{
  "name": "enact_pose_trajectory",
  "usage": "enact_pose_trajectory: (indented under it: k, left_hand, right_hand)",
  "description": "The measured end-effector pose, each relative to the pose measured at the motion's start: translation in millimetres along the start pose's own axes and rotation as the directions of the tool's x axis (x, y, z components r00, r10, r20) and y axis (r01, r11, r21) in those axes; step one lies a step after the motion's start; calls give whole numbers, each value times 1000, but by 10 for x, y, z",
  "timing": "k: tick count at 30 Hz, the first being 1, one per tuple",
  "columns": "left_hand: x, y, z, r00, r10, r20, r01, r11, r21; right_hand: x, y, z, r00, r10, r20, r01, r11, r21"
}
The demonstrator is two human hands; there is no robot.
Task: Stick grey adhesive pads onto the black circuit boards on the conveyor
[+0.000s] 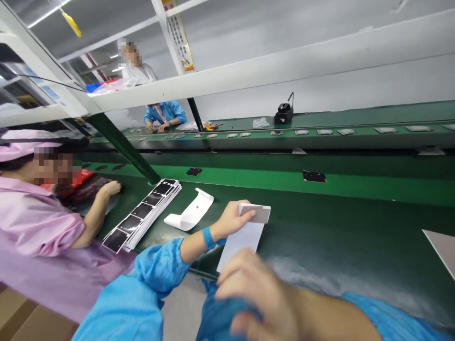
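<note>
My left hand (232,220) is closed on the top end of a white sheet (243,239), thumb on top. That end shows a greyish flap (261,215), which looks folded over. A blue band circles my left wrist. In front of the sheet's lower end, nearer the camera, my right hand (258,291) is smeared by motion with its fingers bent. Whether it touches the sheet or holds anything cannot be made out. Left of my left hand lies a curled white strip (192,213), and beyond it a stack of white sheets with black panels (145,210).
Black flat pieces (314,176) lie along the bright green belt (249,179) behind the bench. A green post (122,147) rises by the stack. A co-worker in pink (39,222) sits close at left. At the right edge lies a pale sheet (442,248).
</note>
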State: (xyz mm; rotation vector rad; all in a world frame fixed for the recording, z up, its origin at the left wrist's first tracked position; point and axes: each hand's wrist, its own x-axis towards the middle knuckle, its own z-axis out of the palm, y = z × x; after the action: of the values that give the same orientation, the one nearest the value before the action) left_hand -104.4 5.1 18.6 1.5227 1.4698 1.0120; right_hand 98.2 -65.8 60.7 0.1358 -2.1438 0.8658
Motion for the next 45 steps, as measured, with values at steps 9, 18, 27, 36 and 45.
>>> enact_pose_trajectory:
  k: [9, 18, 27, 36, 45]
  left_hand:
    - [724, -353, 487, 1000, -5, 4, 6, 939, -344]
    - [605, -523, 479, 998, 51, -24, -56, 958, -283]
    - [636, -501, 416, 998, -28, -48, 15, 964, -264]
    - [752, -482, 327, 996, -63, -59, 54, 986, -155]
    - [731, -502, 328, 994, -94, -59, 94, 996, -9]
  right_hand:
    - [-636, 1867, -802, 606, 395, -691, -617, 781, -94]
    - [-835, 2076, -656, 699, 521, -490, -662, 730, -168]
    - [-684, 2041, -625, 640, 598, -483, -720, 686, -104]
    - [-659, 2099, -679, 653, 588, -478, -653, 756, 37]
    - [-682, 2167, -714, 777, 408, -479, -569, 780, -260]
